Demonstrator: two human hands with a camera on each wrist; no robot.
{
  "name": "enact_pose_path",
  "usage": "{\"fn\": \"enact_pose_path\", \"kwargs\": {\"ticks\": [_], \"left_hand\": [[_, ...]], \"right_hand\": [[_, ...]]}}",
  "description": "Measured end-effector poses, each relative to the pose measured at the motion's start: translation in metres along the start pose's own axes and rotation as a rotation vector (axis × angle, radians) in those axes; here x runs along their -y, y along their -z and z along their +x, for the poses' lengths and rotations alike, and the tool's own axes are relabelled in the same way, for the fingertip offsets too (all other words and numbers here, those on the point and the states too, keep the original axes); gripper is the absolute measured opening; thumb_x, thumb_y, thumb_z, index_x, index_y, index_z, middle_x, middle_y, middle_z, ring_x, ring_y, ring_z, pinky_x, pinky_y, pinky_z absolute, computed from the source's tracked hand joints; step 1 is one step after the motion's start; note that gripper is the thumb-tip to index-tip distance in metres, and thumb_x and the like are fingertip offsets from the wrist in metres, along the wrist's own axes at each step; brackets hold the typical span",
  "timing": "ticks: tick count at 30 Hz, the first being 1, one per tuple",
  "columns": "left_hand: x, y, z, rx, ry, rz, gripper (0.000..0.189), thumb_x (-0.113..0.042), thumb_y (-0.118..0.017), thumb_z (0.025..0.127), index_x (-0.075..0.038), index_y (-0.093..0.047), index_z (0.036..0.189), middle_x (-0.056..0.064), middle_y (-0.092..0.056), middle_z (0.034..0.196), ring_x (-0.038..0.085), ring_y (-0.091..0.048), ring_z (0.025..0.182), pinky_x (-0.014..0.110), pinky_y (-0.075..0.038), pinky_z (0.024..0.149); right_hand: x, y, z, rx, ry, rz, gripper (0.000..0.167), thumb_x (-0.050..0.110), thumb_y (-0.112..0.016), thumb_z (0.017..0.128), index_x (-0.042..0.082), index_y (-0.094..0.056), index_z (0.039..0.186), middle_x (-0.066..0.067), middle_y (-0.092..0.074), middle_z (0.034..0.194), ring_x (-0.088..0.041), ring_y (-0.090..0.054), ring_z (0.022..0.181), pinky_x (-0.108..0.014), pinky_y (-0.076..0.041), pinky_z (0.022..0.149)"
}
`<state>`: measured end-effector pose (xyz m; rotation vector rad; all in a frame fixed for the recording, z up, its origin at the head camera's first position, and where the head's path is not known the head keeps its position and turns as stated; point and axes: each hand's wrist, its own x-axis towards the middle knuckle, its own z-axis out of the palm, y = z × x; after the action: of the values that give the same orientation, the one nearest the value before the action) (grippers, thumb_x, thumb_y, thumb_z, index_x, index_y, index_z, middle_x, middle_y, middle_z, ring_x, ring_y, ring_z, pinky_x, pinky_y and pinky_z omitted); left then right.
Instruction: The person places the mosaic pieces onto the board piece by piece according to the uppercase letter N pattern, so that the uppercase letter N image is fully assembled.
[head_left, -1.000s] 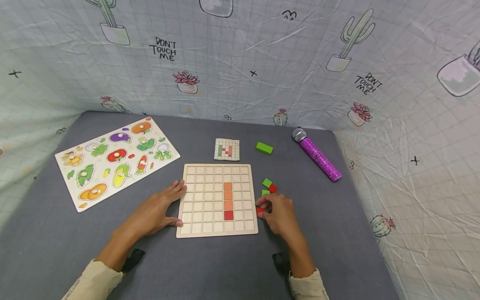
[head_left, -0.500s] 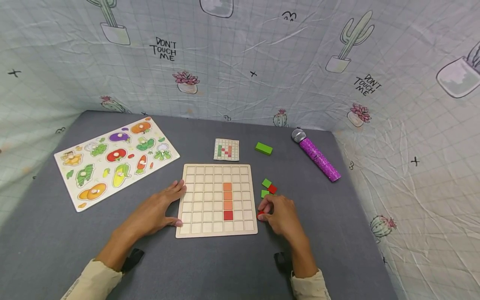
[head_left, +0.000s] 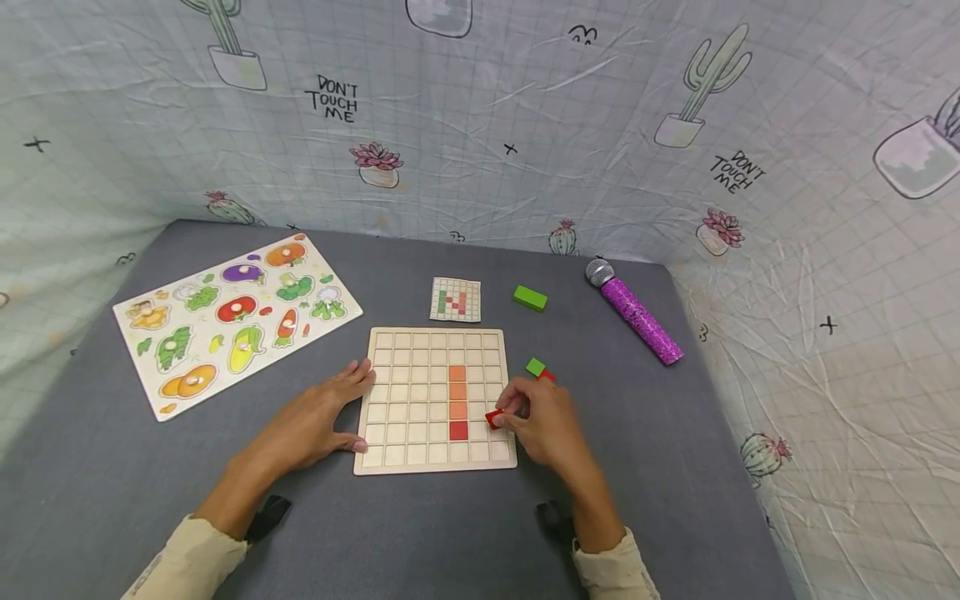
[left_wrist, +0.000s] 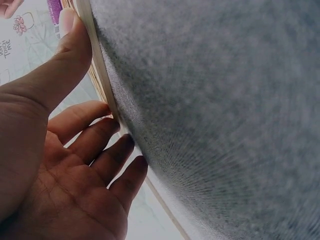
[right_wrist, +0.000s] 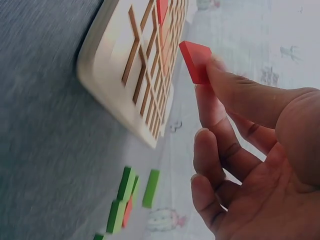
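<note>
A pale wooden grid board [head_left: 417, 400] lies on the dark grey table. One of its columns holds three orange tiles [head_left: 457, 392] with a dark red tile [head_left: 458, 430] at the near end. My left hand [head_left: 311, 421] rests along the board's left edge, thumb and fingertips touching it. Between thumb and index finger, my right hand [head_left: 546, 417] pinches a red square tile [right_wrist: 195, 61] above the board's right side. In the right wrist view that tile is clear of the grid, tilted. Past the right hand lie a green tile [head_left: 535, 367] and a red tile [head_left: 547, 376].
Behind the board lies a small grid pattern card [head_left: 455, 300]. A green block [head_left: 530, 298] and a purple glittery microphone [head_left: 633, 310] lie to the right. At the left is a vegetable puzzle board [head_left: 236, 325]. A printed cloth [head_left: 480, 108] hangs behind the table.
My right hand has lifted the red tile from the table beside the board and carried it left over the grid. The left hand stays at the board's edge.
</note>
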<state>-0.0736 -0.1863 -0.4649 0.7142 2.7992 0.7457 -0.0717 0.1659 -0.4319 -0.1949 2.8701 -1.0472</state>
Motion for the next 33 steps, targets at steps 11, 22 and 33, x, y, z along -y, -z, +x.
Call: {"fn": "enact_pose_path", "kwargs": {"ticks": [11, 22, 33], "left_hand": [[-0.001, 0.0, -0.001, -0.004, 0.0, 0.001, 0.105, -0.029, -0.097, 0.072, 0.003, -0.046, 0.158, 0.022, -0.037, 0.17, 0.047, -0.035, 0.157, 0.065, -0.041, 0.118], [0.0, 0.001, 0.0, -0.006, -0.01, -0.014, 0.104, -0.028, -0.097, 0.072, 0.003, -0.046, 0.158, 0.023, -0.037, 0.169, 0.048, -0.035, 0.157, 0.064, -0.04, 0.118], [-0.001, 0.0, 0.0, -0.006, -0.006, -0.019, 0.104, -0.031, -0.096, 0.073, 0.003, -0.046, 0.158, 0.023, -0.037, 0.17, 0.047, -0.035, 0.157, 0.065, -0.039, 0.119]], "right_hand": [[0.019, -0.021, 0.008, 0.046, 0.034, -0.027, 0.02, 0.019, -0.092, 0.083, 0.023, -0.073, 0.081, 0.008, -0.065, 0.075, -0.017, -0.056, 0.085, -0.032, -0.042, 0.074], [0.031, -0.038, 0.026, 0.076, 0.088, -0.035, 0.022, 0.014, -0.091, 0.084, 0.022, -0.071, 0.078, 0.01, -0.064, 0.071, -0.009, -0.058, 0.078, -0.045, -0.045, 0.093], [0.042, -0.053, 0.038, 0.069, 0.116, -0.151, 0.021, 0.013, -0.088, 0.085, 0.023, -0.072, 0.076, 0.012, -0.06, 0.063, -0.009, -0.053, 0.075, -0.036, -0.045, 0.083]]}}
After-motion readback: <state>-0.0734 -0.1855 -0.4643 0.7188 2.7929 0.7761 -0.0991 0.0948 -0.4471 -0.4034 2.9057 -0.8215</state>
